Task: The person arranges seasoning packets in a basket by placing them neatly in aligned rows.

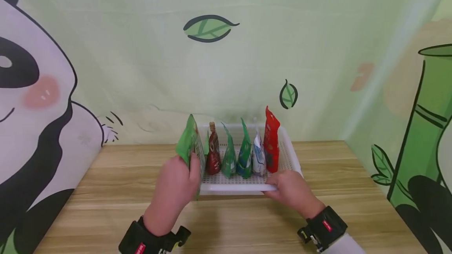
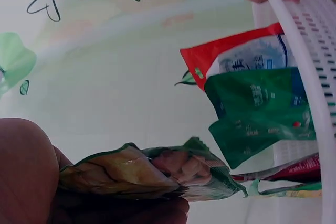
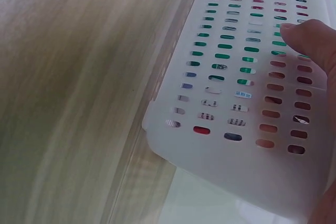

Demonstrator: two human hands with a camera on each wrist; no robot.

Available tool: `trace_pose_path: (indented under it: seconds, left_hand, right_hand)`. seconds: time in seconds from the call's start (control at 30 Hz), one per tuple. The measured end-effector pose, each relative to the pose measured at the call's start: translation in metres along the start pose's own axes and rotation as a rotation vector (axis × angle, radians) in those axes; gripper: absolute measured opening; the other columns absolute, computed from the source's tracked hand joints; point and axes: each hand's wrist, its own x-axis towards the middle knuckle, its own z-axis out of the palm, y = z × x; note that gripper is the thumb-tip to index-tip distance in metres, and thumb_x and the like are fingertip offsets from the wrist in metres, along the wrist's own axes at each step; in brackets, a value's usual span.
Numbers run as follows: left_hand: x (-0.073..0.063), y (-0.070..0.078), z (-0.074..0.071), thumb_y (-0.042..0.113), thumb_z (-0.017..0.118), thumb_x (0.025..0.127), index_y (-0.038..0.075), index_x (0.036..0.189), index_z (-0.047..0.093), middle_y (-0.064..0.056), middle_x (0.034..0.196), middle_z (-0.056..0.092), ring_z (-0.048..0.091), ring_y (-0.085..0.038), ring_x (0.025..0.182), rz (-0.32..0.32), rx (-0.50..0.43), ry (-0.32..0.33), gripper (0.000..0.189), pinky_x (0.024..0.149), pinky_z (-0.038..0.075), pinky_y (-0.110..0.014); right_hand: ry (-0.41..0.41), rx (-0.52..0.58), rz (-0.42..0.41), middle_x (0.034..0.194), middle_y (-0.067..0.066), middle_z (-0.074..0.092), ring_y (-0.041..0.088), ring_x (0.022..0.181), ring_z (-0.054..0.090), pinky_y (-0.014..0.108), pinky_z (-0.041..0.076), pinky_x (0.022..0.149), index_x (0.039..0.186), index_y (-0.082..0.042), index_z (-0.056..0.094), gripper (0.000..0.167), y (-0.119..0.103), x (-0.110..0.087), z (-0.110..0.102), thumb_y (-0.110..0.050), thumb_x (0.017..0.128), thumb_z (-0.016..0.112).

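Observation:
My left hand (image 1: 176,179) grips a green snack bag (image 1: 187,140) upright at the left end of a white plastic basket (image 1: 233,187). Tan food pieces are pictured on that bag's face in the left wrist view. With thumb and fingers, my right hand (image 1: 291,189) holds the basket's front rim near its right corner. Inside stand several bags in a row: a dark red one (image 1: 213,156), two green ones, a white-and-blue one (image 1: 259,158) and a tall red one (image 1: 271,142). A sliver of another green bag shows beside the dark red one.
The basket stands on a wood-grain table (image 1: 106,191), close to the back wall. A pale green cloth (image 1: 141,50) with a printed panda, leaves and bamboo hangs behind and at both sides. Slotted holes pierce the basket's wall (image 3: 241,145).

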Motion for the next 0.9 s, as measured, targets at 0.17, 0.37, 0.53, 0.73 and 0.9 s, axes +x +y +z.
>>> trace_pose_path:
  seconds: [0.17, 0.37, 0.53, 0.73, 0.9]
  left_hand:
    - [0.020, -0.009, 0.004, 0.011, 0.047, 0.103, 0.011, 0.068, 0.045, -0.002, 0.058, 0.042, 0.044, -0.017, 0.048, 0.001, 0.065, 0.002, 0.035, 0.042, 0.036, -0.031]
    - [0.038, -0.024, 0.012, 0.014, 0.045, 0.104, 0.012, 0.068, 0.044, -0.001, 0.057, 0.040, 0.046, -0.018, 0.047, -0.003, 0.092, -0.025, 0.036, 0.043, 0.038, -0.031]
    - [0.051, -0.038, 0.021, 0.016, 0.046, 0.104, 0.011, 0.072, 0.045, -0.003, 0.060, 0.044, 0.049, -0.019, 0.049, -0.005, 0.116, -0.039, 0.032, 0.043, 0.040, -0.031]
    - [0.065, -0.048, 0.032, 0.016, 0.048, 0.102, 0.011, 0.073, 0.045, -0.007, 0.068, 0.049, 0.051, -0.021, 0.053, 0.001, 0.158, -0.057, 0.029, 0.047, 0.042, -0.032]
    - [0.078, -0.053, 0.039, 0.019, 0.049, 0.103, 0.012, 0.070, 0.044, -0.005, 0.064, 0.049, 0.053, -0.020, 0.051, -0.055, 0.170, -0.104, 0.034, 0.045, 0.042, -0.030]
  right_hand:
    - [0.019, -0.016, -0.023, 0.072, -0.012, 0.070, 0.001, 0.064, 0.054, 0.025, 0.048, 0.060, 0.074, -0.018, 0.074, 0.018, 0.000, 0.000, 0.001, -0.016, 0.083, 0.090]
    - [0.026, -0.016, -0.029, 0.069, -0.014, 0.066, 0.001, 0.062, 0.049, 0.023, 0.043, 0.058, 0.072, -0.020, 0.071, 0.021, 0.002, 0.000, 0.002, -0.015, 0.083, 0.089]
    - [0.045, -0.019, -0.036, 0.070, -0.014, 0.067, 0.000, 0.062, 0.051, 0.023, 0.045, 0.058, 0.072, -0.020, 0.072, 0.021, 0.004, -0.001, 0.004, -0.016, 0.082, 0.090]
    - [0.052, -0.021, -0.026, 0.072, -0.013, 0.070, 0.000, 0.064, 0.054, 0.024, 0.047, 0.058, 0.074, -0.019, 0.075, 0.017, 0.003, -0.001, 0.005, -0.015, 0.082, 0.090]
    - [0.044, -0.023, -0.006, 0.072, -0.014, 0.069, 0.001, 0.063, 0.053, 0.024, 0.046, 0.059, 0.075, -0.019, 0.076, 0.015, 0.002, -0.001, 0.004, -0.015, 0.082, 0.089]
